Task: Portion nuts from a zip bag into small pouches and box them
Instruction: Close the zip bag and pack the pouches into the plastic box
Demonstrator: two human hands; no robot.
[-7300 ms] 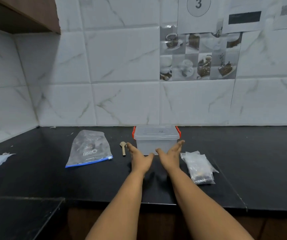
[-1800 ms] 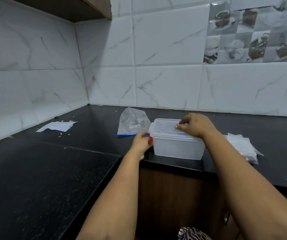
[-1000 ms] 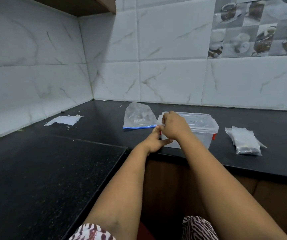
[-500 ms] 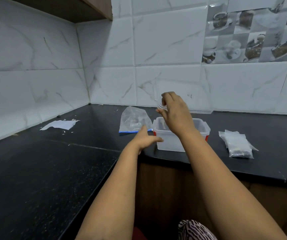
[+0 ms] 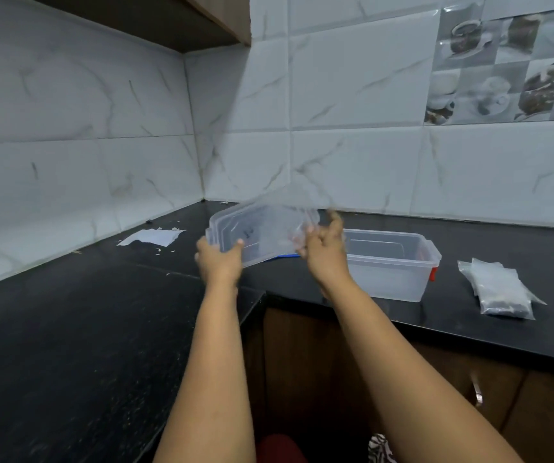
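Holding the clear lid [image 5: 262,233] aloft: left hand [image 5: 219,262] grips its left end, right hand [image 5: 323,252] its right, fingers curled on the edges. Long axis runs left-right, tilted. The open box [image 5: 392,265] sits on the counter [image 5: 469,329], just right of the right hand; pouches [image 5: 499,289] lie farther right.

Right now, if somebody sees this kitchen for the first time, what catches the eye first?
Both hands, left hand and right hand, hold a clear lid up above the black counter. To its right stands the open box, with a pile of small pouches further right.
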